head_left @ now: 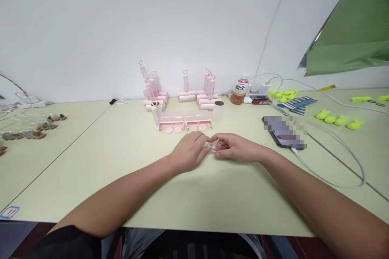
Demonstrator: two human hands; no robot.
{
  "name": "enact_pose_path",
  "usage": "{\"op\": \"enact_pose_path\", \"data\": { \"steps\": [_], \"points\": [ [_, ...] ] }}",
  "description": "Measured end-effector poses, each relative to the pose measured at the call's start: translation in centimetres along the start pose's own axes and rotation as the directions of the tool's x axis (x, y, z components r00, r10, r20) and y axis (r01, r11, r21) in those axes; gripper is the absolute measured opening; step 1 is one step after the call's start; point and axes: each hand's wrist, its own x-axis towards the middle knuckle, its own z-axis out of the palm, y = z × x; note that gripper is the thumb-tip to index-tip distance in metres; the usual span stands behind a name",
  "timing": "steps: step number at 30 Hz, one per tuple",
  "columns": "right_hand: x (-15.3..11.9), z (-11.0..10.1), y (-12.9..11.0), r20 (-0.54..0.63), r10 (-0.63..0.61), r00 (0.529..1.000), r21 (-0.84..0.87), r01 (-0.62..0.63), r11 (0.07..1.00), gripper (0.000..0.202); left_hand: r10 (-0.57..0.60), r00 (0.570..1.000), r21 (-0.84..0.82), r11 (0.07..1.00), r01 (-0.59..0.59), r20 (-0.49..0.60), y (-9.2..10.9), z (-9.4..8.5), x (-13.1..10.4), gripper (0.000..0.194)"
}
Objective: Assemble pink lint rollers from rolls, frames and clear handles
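My left hand (191,151) and my right hand (233,146) meet low over the table. Their fingertips pinch a small clear plastic piece (212,146), whose exact kind I cannot make out. Just beyond the hands lie pale pink round discs (177,130), in front of two pink open holders (199,121). A translucent tube (218,111) stands upright at the right of the holders. At their left is another tube (156,113) with a dark heart shape on top.
Pink rollers (210,89) with heart-shaped loops stand against the wall. To the right are a labelled bottle (240,89), a phone (284,132) on a charging cable (331,182) and yellow-green pieces (340,119). Wrapped brushes (33,127) lie far left.
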Motion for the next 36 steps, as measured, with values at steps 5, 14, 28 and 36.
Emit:
{"op": "enact_pose_path", "data": {
  "steps": [5, 14, 28, 36],
  "points": [
    [-0.6, 0.1, -1.0, 0.074, 0.063, 0.995, 0.246, -0.080, 0.966, 0.057, 0.124, 0.990, 0.099, 0.986, -0.131, 0.071, 0.7, 0.4, 0.3, 0.032],
    [-0.4, -2.5, 0.8, -0.051, 0.136, 0.989, 0.523, -0.090, 0.847, 0.047, -0.147, 0.970, 0.044, 0.986, 0.158, -0.195, -1.5, -0.3, 0.3, 0.026],
    [1.0, 1.8, -0.3, -0.068, 0.126, 0.990, 0.375, -0.092, 0.923, 0.058, -0.145, 0.980, 0.179, 0.977, 0.119, 0.139, 1.8, -0.5, 0.4, 0.036],
    [0.3, 0.8, -1.2, -0.185, -0.032, 0.982, 0.634, 0.144, 0.759, 0.057, -0.328, 0.878, -0.389, 0.903, 0.183, -0.348, 0.4, -0.6, 0.3, 0.037]
  ]
}}
